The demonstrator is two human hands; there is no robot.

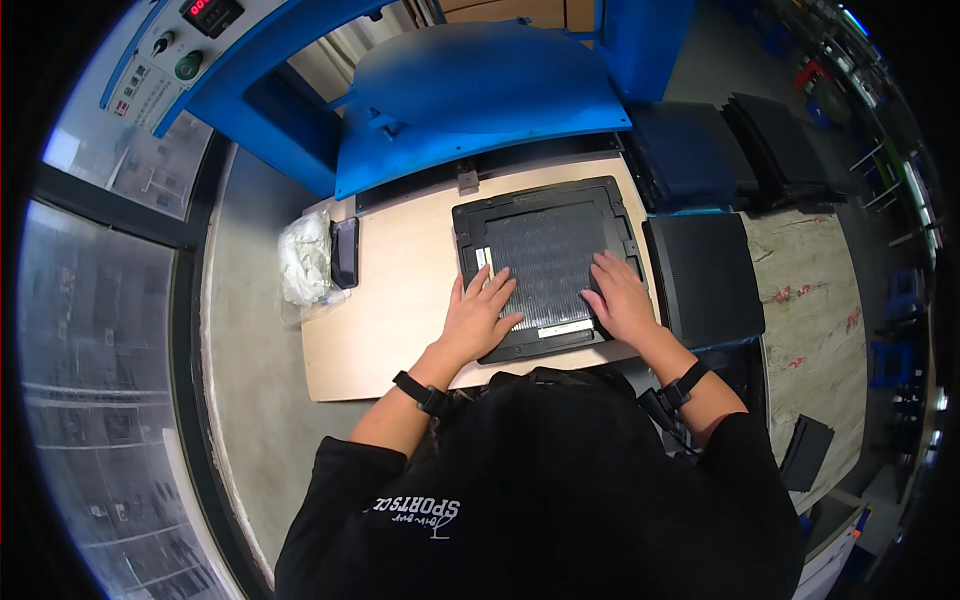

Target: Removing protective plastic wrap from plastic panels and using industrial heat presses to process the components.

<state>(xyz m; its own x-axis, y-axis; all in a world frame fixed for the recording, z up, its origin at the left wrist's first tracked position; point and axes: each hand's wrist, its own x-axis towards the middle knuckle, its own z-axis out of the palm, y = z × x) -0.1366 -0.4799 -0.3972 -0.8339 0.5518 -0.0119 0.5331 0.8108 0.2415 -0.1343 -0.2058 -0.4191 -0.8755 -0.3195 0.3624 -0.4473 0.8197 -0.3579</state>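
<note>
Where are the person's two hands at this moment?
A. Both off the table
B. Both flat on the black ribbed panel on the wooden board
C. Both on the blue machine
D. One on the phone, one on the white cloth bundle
B: the left hand and the right hand both lie palm down on the black ribbed panel resting on the wooden board.

The person's black hood (560, 420) is covering the counter's (400, 300) near edge; both hands are hiding the ribbed black panel's (550, 250) lower corners.

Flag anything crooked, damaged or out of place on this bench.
Nothing stands out. The black framed panel lies flat on the wooden bench, left hand and right hand flat on it. A phone and white wad lie at the left edge.
</note>
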